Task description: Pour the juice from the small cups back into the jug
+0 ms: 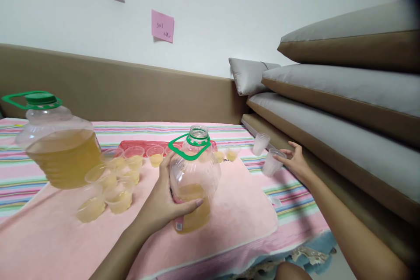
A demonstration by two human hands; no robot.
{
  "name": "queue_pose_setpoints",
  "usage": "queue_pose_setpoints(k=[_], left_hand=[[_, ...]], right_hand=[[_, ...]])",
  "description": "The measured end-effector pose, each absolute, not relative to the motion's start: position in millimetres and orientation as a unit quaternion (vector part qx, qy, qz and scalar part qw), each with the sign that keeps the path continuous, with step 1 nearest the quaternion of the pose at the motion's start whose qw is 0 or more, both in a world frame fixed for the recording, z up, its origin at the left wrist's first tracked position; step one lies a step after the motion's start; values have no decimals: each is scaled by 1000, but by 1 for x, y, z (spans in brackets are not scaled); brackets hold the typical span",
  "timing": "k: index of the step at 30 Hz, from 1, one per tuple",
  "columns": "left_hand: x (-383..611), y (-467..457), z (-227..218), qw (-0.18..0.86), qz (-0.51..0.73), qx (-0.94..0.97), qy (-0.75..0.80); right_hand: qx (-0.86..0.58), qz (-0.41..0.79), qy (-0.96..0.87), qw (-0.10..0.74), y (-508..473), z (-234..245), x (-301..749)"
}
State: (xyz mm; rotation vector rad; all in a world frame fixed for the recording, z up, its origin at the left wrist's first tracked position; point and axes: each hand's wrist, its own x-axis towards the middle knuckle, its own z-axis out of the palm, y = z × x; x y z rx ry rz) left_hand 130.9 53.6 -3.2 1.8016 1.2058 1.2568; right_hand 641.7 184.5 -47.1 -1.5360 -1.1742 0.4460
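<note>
My left hand (172, 194) is wrapped round the side of a clear plastic bottle (197, 179) with a green handle ring and an uncapped mouth. Yellowish liquid fills the lower part of this bottle, which stands upright on a pink towel (236, 223). Over at the right, my right hand (295, 159) reaches to a stack of clear plastic cups (271, 164), its fingers spread and the fingertips at the rim. Whether they grip it I cannot tell. Just behind stands a second stack of cups (261, 143).
A larger capped bottle (65, 153) of similar liquid stands at the left. Several cups (120, 194) holding some liquid are grouped beside it, with more by a red packet (131, 143) at the back. Stacked grey-brown cushions (344, 92) rise along the right side.
</note>
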Motion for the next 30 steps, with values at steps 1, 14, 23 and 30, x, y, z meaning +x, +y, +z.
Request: queue_pose_setpoints(k=[1, 14, 23, 30], left_hand=[[131, 53, -3, 311, 476, 684, 457], [121, 44, -15, 308, 501, 659, 469], [88, 21, -4, 235, 519, 672, 474], [60, 3, -5, 202, 526, 650, 509]], right_hand=[[-649, 191, -495, 546, 184, -47, 641], [-540, 131, -580, 596, 140, -18, 541], [-426, 360, -681, 475, 151, -60, 373], [-432, 429, -636, 474, 186, -95, 304]])
